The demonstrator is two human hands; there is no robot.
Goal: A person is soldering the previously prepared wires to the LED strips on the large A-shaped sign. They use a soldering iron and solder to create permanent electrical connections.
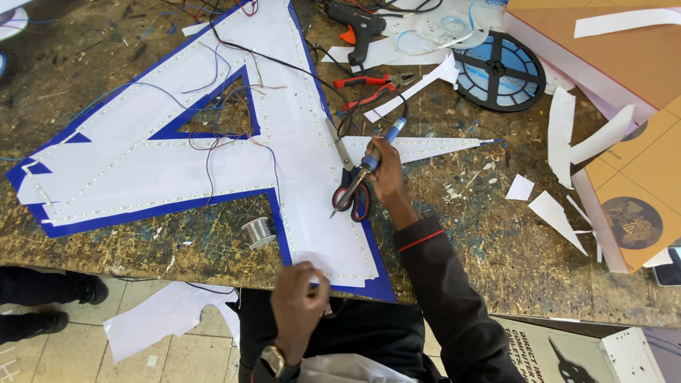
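Soldering iron (376, 150) hovers over paint-stained chipboard workbench (496, 241), tiled floor (85, 347) below.

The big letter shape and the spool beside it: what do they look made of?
The letter shape looks like a rigid blue sheet, likely plastic, under white film, edged with small light dots. The spool looks like shiny grey metal wire, probably solder. The right hand holds a blue-handled iron.

A worn chipboard workbench (496, 248), scuffed and flecked with blue paint, fills most of the view under even, bright light. At 7 o'clock a pale tiled floor (85, 351) shows below the bench edge, with a white paper scrap (167, 315) lying on it. At 3 o'clock, tan cardboard sheets (624, 64) cover the bench corner.
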